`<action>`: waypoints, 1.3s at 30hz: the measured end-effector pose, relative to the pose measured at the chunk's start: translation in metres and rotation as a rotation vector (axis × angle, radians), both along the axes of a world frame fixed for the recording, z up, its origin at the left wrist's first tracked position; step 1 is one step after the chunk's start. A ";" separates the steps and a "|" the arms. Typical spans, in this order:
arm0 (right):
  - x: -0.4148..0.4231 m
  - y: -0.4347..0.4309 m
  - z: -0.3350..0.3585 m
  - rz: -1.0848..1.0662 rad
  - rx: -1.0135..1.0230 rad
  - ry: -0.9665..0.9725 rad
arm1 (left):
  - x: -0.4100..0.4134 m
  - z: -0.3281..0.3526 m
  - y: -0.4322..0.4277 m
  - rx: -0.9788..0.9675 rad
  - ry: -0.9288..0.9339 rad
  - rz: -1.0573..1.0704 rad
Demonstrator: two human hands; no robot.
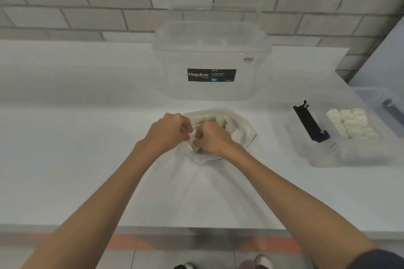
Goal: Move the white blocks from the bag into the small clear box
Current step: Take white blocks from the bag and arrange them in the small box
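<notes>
From the head view, I saw both hands meet over the crumpled clear plastic bag [238, 132], which lay on the white desk [65, 142] just in front of the large clear storage tub with a black label [212, 54]. The left hand [169, 130] had its fingers curled in, pinching the bag's near edge. The right hand [211, 137], close against it, was curled likewise round a fold of the film, and I could not tell whether a block sat inside that grip. A few white blocks [223, 119] showed through the bag beyond the knuckles. The small clear box [323, 159] stood well apart to the right, with piled blocks [349, 124] inside and a black clip [308, 123] at its left wall. To do this step well, I judged, I should spread the mouth wide, pin one lip to the desk, and lift blocks out cleanly rather than drag the whole bag.
</notes>
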State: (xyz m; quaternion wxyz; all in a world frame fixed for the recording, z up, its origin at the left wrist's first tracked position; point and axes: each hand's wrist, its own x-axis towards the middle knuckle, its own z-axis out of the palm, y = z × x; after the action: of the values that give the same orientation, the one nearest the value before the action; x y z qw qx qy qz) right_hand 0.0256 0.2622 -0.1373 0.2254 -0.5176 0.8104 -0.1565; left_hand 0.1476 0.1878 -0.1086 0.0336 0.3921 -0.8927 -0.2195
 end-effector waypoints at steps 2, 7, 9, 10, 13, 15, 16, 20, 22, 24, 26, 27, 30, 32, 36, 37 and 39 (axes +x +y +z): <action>-0.001 0.001 0.000 -0.052 -0.046 -0.059 | 0.005 -0.002 -0.002 0.023 0.059 -0.003; -0.012 0.021 0.015 -0.196 -0.233 -0.287 | 0.014 0.001 -0.006 0.176 0.321 0.064; -0.015 0.032 0.020 -0.249 -0.308 -0.449 | 0.014 0.004 -0.005 0.249 0.422 0.090; -0.016 0.036 0.021 -0.268 -0.346 -0.543 | 0.014 0.007 -0.004 0.298 0.470 0.102; -0.013 0.045 0.021 -0.287 -0.444 -0.788 | 0.011 0.013 0.000 0.436 0.565 0.091; -0.010 0.049 0.020 -0.292 -0.512 -0.905 | 0.008 0.017 0.005 0.490 0.620 0.045; -0.008 0.051 0.019 -0.296 -0.538 -0.946 | 0.007 0.018 0.007 0.499 0.659 0.026; -0.002 0.055 0.019 -0.328 -0.634 -0.963 | 0.002 0.024 0.018 0.360 0.743 -0.029; -0.001 0.054 0.022 -0.335 -0.703 -0.936 | 0.000 0.026 0.022 0.311 0.742 -0.053; -0.001 0.054 0.025 -0.319 -0.737 -0.895 | -0.001 0.028 0.025 0.278 0.748 -0.065; -0.002 0.054 0.028 -0.309 -0.749 -0.855 | -0.002 0.031 0.026 0.257 0.769 -0.070; -0.002 0.055 0.029 -0.305 -0.752 -0.839 | -0.002 0.032 0.026 0.250 0.782 -0.073; -0.002 0.055 0.030 -0.265 -0.742 -0.789 | -0.003 0.035 0.024 0.211 0.792 -0.086; -0.005 0.054 0.031 -0.227 -0.710 -0.720 | -0.002 0.034 0.021 0.159 0.783 -0.078; -0.019 0.041 0.021 -0.202 -0.500 -0.290 | 0.005 0.026 0.007 -0.164 0.613 -0.076; -0.021 0.037 0.017 -0.187 -0.449 -0.226 | 0.008 0.024 0.004 -0.185 0.593 -0.071; -0.022 0.025 0.007 -0.152 -0.367 -0.156 | 0.013 0.021 -0.001 -0.169 0.589 -0.050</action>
State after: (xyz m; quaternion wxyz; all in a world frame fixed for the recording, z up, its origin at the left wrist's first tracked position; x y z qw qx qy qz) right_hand 0.0032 0.2873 -0.1302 0.1771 -0.4735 0.7853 -0.3575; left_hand 0.1601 0.1865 -0.0878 0.3179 0.2855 -0.8691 -0.2493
